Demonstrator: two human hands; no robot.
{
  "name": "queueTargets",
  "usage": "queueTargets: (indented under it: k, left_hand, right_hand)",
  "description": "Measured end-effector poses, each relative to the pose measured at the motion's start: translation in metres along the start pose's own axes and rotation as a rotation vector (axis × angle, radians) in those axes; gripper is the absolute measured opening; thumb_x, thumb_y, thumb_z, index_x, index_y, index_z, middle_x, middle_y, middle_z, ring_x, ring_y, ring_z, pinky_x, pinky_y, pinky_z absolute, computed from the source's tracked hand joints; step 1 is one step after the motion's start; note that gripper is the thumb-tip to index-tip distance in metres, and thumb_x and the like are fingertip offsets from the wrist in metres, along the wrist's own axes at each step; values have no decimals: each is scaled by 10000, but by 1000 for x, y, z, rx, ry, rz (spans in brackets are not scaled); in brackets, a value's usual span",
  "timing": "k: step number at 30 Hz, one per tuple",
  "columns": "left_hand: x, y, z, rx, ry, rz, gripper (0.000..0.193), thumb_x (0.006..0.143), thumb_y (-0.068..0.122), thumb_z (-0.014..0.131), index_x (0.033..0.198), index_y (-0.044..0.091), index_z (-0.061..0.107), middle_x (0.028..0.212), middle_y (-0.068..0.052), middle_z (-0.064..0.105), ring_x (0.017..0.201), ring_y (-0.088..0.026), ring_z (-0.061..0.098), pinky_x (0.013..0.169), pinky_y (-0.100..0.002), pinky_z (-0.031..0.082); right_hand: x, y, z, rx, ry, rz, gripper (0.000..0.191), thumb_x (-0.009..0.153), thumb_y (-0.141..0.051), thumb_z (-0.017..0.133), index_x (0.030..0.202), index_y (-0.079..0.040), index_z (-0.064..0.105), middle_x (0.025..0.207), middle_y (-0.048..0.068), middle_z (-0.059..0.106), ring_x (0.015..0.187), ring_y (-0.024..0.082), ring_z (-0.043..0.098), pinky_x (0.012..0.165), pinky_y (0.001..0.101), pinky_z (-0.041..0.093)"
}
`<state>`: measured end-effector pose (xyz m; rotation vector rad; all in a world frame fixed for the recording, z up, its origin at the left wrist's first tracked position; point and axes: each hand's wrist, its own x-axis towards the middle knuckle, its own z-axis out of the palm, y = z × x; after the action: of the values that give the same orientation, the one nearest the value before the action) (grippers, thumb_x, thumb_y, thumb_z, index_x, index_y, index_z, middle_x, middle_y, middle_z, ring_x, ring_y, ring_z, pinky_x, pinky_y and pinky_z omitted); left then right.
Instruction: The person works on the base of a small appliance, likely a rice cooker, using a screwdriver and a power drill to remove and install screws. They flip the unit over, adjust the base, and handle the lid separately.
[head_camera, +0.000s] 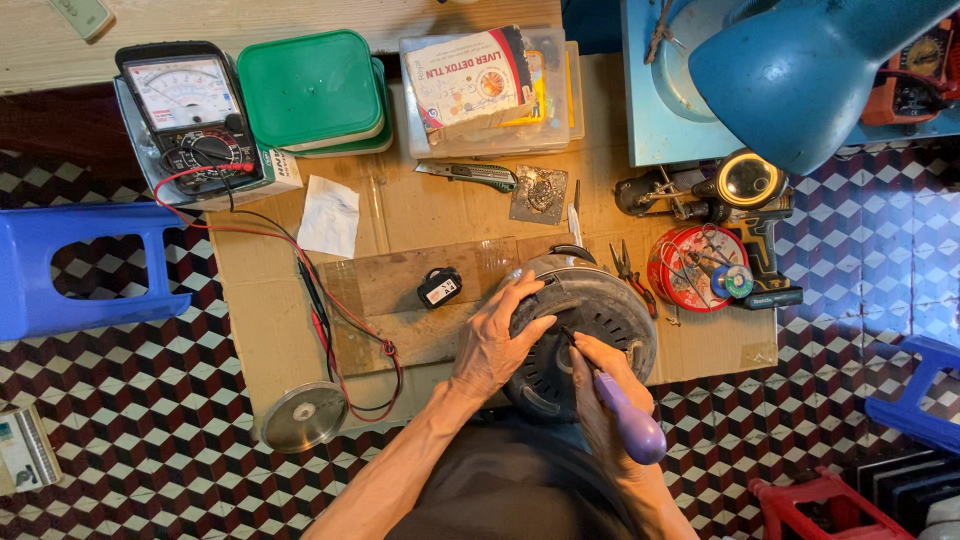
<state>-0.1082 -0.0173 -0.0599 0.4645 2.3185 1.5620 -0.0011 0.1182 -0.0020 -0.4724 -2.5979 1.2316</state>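
At lower centre, the left hand spreads flat over the round black appliance base; the right hand, just beside, grips a purple-handled screwdriver against it.

The left hand covers part of the round black appliance base, and the person's lap hides that base's near edge. The right hand wraps a purple-handled screwdriver, whose tip, at the base's vents, is too small to make out. Left of the base, the blue stool is cut by the frame edge. Up right of the base, a blue lamp shade hides the tray beneath.
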Motion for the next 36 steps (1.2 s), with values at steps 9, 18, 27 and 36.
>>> queueTargets:
  k: [9, 18, 27, 36]
  left_hand:
    - [-3, 0, 1, 15, 14, 25, 457, 912, 281, 768, 1307, 118, 604, 1417, -171, 644, 1324, -359, 616, 1027, -422, 562]
    - [-7, 1, 3, 55, 83, 76, 465, 893, 253, 792, 1292, 92, 616, 1367, -186, 668, 1303, -381, 625, 1074, -449, 525]
    - [0, 4, 3, 38, 59, -10, 448, 896, 255, 780, 1286, 114, 612, 1370, -181, 668, 1244, -344, 668, 978, -407, 577]
    - [0, 3, 5, 45, 72, 30, 443, 903, 245, 779, 1287, 112, 602, 1362, -189, 667, 1245, -356, 665, 986, -416, 574]
  right_hand:
    - [2, -11, -2, -15, 30, -118, 191, 969, 0, 678, 1152, 45, 650, 1143, 150, 717, 1007, 223, 725, 906, 279, 565]
    - [1, -11, -1, -19, 55, -101, 192, 933, 37, 702, 1120, 49, 663, 1133, 162, 724, 1017, 235, 730, 918, 303, 574]
    - [8, -6, 6, 0, 51, -180, 173, 938, 55, 690, 1106, 65, 649, 1140, 182, 713, 1042, 280, 722, 932, 326, 575]
    - [6, -7, 1, -17, 4, -119, 216, 943, 31, 679, 1156, 59, 656, 1163, 181, 712, 1038, 259, 724, 917, 318, 577]
